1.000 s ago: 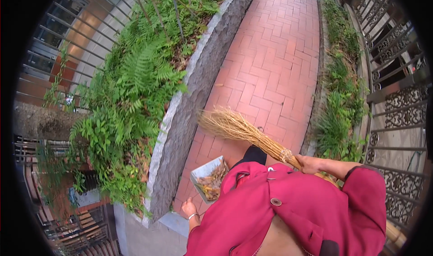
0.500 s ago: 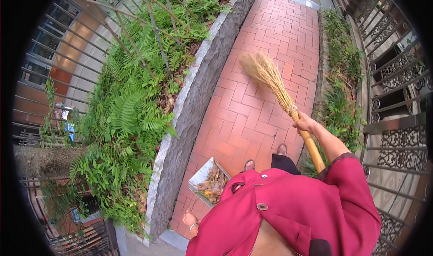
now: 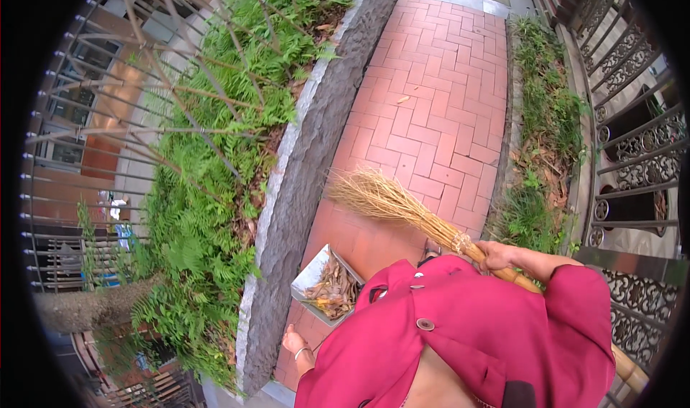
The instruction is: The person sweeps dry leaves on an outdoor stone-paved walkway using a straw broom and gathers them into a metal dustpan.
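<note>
My right hand grips the wooden handle of a straw broom. Its bristles fan out to the left, low over the red brick path. My left hand is low at the lower left, with a bracelet on the wrist; my red coat hides what it holds. Just above it a grey dustpan filled with dry brown leaves sits over the bricks beside the stone kerb. My red sleeves and coat fill the lower middle.
A grey stone kerb runs along the path's left side, with ferns and a metal railing beyond. A weedy strip and an ornate black iron fence line the right. One dry leaf lies on the bricks.
The broom head swung from far up the path back down and left, close to the dustpan. My right hand stayed on the handle. The view tilted slightly.
</note>
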